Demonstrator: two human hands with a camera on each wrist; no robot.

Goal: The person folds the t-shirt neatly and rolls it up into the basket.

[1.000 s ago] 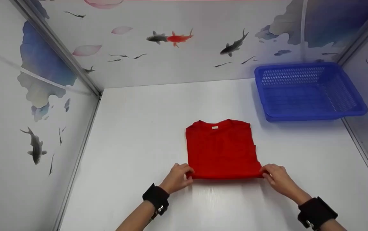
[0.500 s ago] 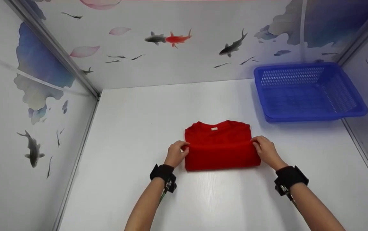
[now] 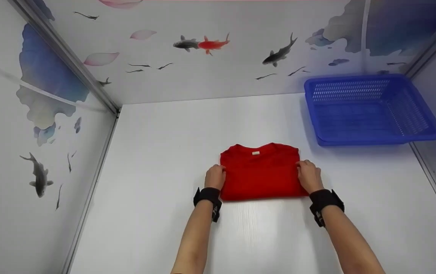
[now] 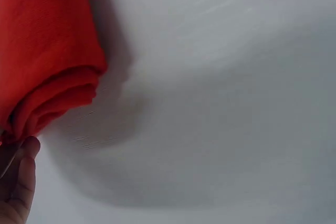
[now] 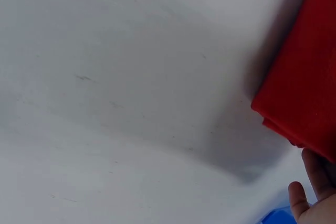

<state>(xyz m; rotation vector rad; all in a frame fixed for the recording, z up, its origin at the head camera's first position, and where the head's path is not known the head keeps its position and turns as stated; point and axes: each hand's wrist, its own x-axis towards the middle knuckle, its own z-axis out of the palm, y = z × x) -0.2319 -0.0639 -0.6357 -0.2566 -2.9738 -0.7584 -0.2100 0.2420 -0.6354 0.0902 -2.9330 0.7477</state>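
Note:
A red T-shirt (image 3: 261,179) lies folded into a compact rectangle, its neckline and white label at the far side. My left hand (image 3: 215,177) is at its left edge, fingertips on the cloth, pinching the end of the fold. In the left wrist view, stacked layers of the T-shirt (image 4: 47,40) show, with thumb and finger right at their edge. My right hand (image 3: 309,177) touches the opposite edge. The right wrist view shows a fairly straight finger against the T-shirt (image 5: 310,87), with the thumb held apart from the cloth.
A blue plastic basket (image 3: 354,139) stands at the back right of the white table (image 3: 164,152). Panels printed with fish and petals (image 3: 237,76) enclose the back and sides. Black bands (image 3: 326,203) wrap both wrists.
Both hands have moved away from me, turning the T-shirt's near part over toward the neckline. The raised flap now lies flatter, and the wrists have drawn inward.

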